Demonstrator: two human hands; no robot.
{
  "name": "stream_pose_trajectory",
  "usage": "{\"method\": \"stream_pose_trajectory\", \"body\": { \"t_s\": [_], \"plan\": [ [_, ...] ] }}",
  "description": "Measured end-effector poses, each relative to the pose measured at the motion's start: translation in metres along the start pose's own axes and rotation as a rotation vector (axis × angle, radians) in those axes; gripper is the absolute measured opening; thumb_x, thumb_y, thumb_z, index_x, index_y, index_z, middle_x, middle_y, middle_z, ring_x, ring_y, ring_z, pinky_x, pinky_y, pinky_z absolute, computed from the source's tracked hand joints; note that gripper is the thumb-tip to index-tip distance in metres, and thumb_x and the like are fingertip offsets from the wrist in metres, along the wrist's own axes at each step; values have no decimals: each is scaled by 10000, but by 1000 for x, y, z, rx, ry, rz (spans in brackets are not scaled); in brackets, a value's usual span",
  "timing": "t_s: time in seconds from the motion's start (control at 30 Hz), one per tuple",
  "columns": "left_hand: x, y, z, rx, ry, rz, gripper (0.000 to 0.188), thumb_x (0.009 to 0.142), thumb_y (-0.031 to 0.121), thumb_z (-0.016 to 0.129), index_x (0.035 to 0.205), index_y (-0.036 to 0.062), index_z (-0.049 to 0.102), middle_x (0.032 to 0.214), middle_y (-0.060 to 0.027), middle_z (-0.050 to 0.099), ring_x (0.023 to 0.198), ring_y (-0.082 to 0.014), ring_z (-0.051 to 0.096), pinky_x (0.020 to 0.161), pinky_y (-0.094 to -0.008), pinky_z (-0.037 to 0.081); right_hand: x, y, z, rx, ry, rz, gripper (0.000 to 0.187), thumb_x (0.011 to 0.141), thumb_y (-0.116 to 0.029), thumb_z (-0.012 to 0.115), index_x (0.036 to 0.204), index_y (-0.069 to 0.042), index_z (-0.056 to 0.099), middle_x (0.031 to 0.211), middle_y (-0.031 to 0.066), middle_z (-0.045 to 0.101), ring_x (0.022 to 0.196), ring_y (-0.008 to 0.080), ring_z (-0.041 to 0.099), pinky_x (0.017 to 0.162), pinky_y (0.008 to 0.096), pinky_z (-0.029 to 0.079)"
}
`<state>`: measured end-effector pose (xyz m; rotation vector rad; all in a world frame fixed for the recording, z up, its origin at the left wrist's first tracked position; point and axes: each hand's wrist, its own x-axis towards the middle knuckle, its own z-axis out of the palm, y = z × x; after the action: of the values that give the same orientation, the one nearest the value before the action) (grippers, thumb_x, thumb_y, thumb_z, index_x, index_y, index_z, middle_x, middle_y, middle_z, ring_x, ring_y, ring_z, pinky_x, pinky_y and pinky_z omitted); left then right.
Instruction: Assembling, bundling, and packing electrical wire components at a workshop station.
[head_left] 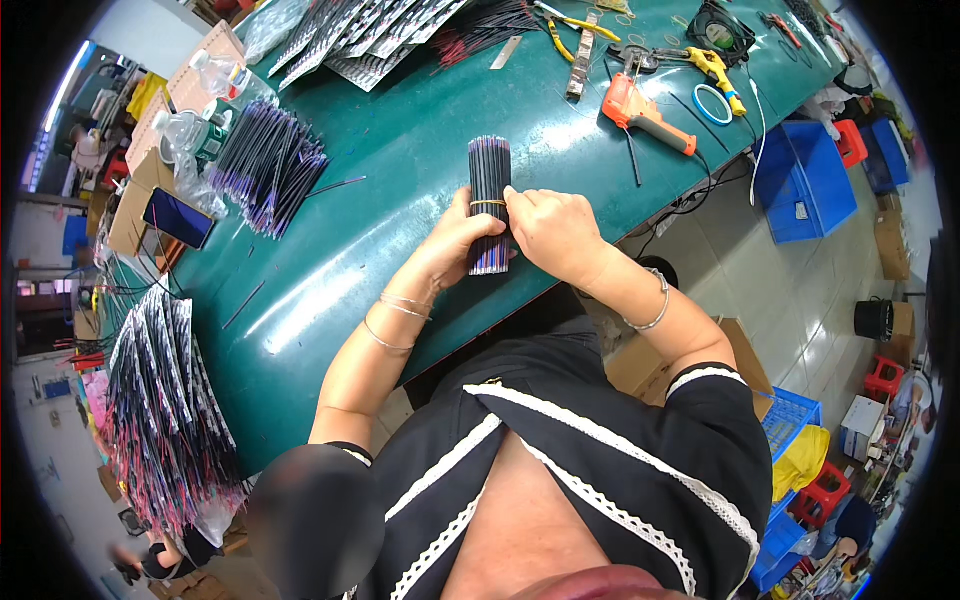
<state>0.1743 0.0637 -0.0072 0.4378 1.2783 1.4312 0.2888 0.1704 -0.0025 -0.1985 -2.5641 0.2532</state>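
Note:
A tight bundle of thin black wires (489,165) with purple, blue and red ends stands out over the table in front of me. My left hand (462,235) is wrapped round it from the left, thumb across its front. Round the middle of the bundle runs a tan rubber band (488,203). At the bundle's right side my right hand (555,230) is closed, its fingertips pinched against the end of the band. The fingers of my left hand behind the bundle are hidden.
A loose pile of similar wires (268,165) lies left on the green table (400,140), near a phone (178,218) and plastic bottles (215,75). An orange glue gun (645,115), yellow-handled tools, tape roll (712,103) and small fan (720,32) lie right. Blue crates (805,180) stand beyond the edge.

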Motion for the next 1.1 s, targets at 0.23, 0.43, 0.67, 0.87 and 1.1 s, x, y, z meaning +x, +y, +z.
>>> {"method": "stream_pose_trajectory", "body": {
  "t_s": [0.23, 0.43, 0.67, 0.87, 1.1],
  "plan": [
    [3, 1, -6, -24, -33, -18, 528, 717, 86, 532, 1173, 23, 274, 927, -118, 480, 738, -199, 571, 642, -331, 518, 17, 7, -5, 3, -67, -87, 108, 654, -115, 584, 656, -79, 482, 582, 48, 532, 551, 200, 571, 477, 315, 451],
    [0, 12, 2, -83, -56, -6, 536, 670, 57, 616, 1142, 59, 361, 800, -66, 516, 525, -131, 537, 477, -255, 480, 33, 20, -10, 104, 80, -103, 103, 638, -102, 577, 645, -82, 476, 581, 57, 515, 547, 227, 547, 485, 343, 435],
    [5, 3, 13, -266, -155, -76, 601, 656, 26, 593, 1197, 109, 346, 840, -97, 510, 604, -145, 546, 524, -272, 498, 30, 29, -20, 103, 126, 37, 113, 625, -68, 565, 594, -68, 457, 567, 70, 502, 526, 248, 529, 472, 353, 411],
    [0, 7, 13, -422, -148, -127, 536, 692, -14, 550, 1178, 107, 360, 863, -93, 498, 605, -155, 544, 531, -292, 511, 36, 20, -23, 142, 80, -13, 127, 627, -66, 562, 582, -65, 443, 558, 76, 498, 518, 253, 528, 469, 357, 411],
    [-5, 6, 9, -411, -196, -116, 600, 691, -12, 548, 1220, 118, 295, 844, -96, 500, 574, -128, 553, 502, -279, 512, 47, 39, -20, 125, 67, -7, 96, 649, -73, 584, 620, -57, 494, 566, 88, 517, 510, 251, 532, 461, 344, 406]
  ]
}}
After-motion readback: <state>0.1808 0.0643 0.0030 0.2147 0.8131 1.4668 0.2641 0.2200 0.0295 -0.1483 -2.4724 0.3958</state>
